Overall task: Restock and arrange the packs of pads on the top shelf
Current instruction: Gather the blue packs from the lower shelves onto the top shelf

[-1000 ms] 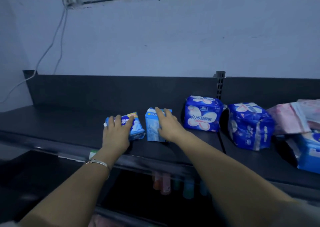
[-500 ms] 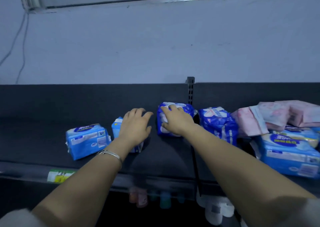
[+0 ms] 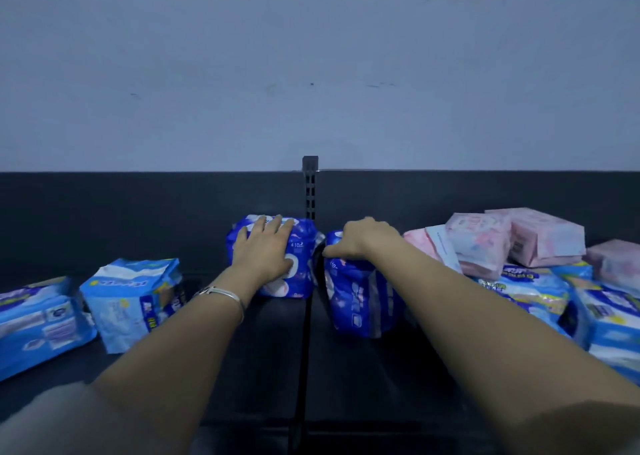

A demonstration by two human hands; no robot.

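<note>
**Both hands move on to the dark blue packs**

In the last second the person has worked rightward along the top shelf (image 3: 242,368), one pack at a time. A second ago the hands were on the two light blue packs (image 3: 135,298) at the left. Half a second ago the left one had moved to the second of these and the right one to a dark blue pack.

Now the left hand (image 3: 263,250), with a bracelet (image 3: 225,293) at the wrist, lies flat on the front of the first dark blue pack (image 3: 303,246), fingers straight and spread, pressing and not gripping. This pack stands upright near the back of the shelf, just left of the slotted post (image 3: 310,184).

The right hand (image 3: 360,239) has reached the second dark blue pack (image 3: 356,302), just right of the post. Its thumb is on the near top edge and its fingers curl over the top. It seems to grip the pack, though the fingertips are hidden behind it.

The light blue packs sit apart from the hands and look dealt with, although they lean somewhat. The loose heap of pink packs (image 3: 485,243) and blue ones at the right is probably what remains to be straightened.
</note>
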